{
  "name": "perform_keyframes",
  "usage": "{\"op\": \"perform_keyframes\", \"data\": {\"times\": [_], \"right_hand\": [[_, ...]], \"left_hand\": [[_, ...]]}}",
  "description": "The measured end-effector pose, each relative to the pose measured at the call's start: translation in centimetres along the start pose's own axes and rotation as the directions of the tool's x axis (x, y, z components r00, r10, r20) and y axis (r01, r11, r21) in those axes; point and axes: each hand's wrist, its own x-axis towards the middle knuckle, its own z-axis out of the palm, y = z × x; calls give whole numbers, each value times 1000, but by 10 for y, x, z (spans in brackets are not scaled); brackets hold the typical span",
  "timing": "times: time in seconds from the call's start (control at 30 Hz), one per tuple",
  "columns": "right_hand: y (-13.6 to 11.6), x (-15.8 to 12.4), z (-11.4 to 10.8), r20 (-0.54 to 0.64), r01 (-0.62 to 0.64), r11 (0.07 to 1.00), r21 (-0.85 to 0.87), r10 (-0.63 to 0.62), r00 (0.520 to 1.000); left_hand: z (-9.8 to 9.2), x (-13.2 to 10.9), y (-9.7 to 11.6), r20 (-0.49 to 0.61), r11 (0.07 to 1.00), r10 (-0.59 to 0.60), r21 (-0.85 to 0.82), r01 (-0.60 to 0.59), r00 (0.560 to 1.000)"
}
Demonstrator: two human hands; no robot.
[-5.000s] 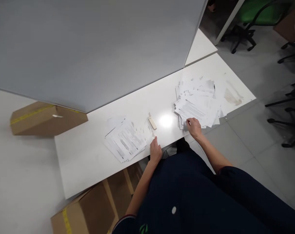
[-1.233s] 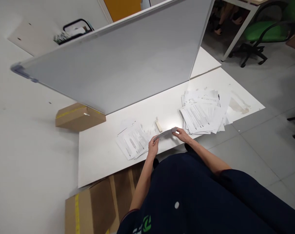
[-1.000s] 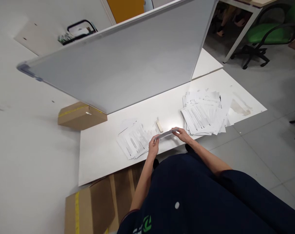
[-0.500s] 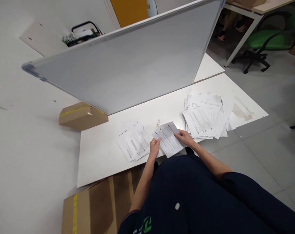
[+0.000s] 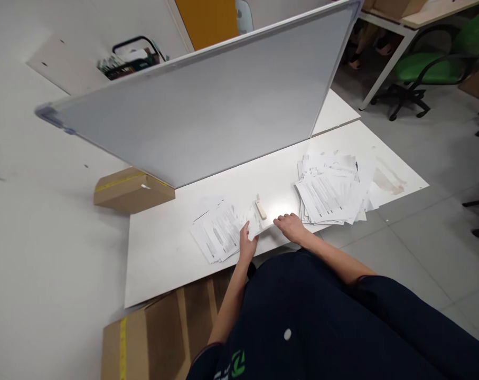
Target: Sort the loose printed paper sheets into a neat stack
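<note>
- The held paper (image 5: 265,229) is between your 2 hands, at the front edge of the worktop (image 5: 156,253). You see it nearly edge-on.
- Its visible long axis runs from your left hand (image 5: 247,244) to your right hand (image 5: 289,227), roughly along the worktop's front edge, with the right end a little farther from you.
- Your right hand has its fingers curled over the right end of the paper, in a narrow grip.
- Your left hand is at the other end, thumb and fingers spread fairly wide; you cannot tell whether it pinches the paper or only steadies it.
- Your left hand is the nearer of the 2 to the left stack (image 5: 217,232), just beside its right side. Your right hand is the nearer to the right pile (image 5: 328,198), just beside its near left corner.
- The paper looks white and thin; the number of sheets cannot be told from this angle.
- The left stack lies fanned, print facing up. The right pile looks thicker and messier, its sheets turned at several angles.
- Just beyond the paper, between the 2 groups of sheets, lies a small cream-coloured block (image 5: 260,209).
</note>
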Motion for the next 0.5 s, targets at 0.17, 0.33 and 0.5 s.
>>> {"op": "perform_keyframes", "data": {"times": [0.17,0.33,0.5], "right_hand": [[-5,1,15,34,-18,1000,-26,19,999],[-1,-3,10,45,-44,998,39,42,998],[32,-9,20,15,-232,911,342,242,970]], "left_hand": [[6,0,-3,58,969,180,159,-188,982],[5,-2,5,48,980,137,142,-142,989],[1,-3,11,-38,993,74,90,-70,997]]}}
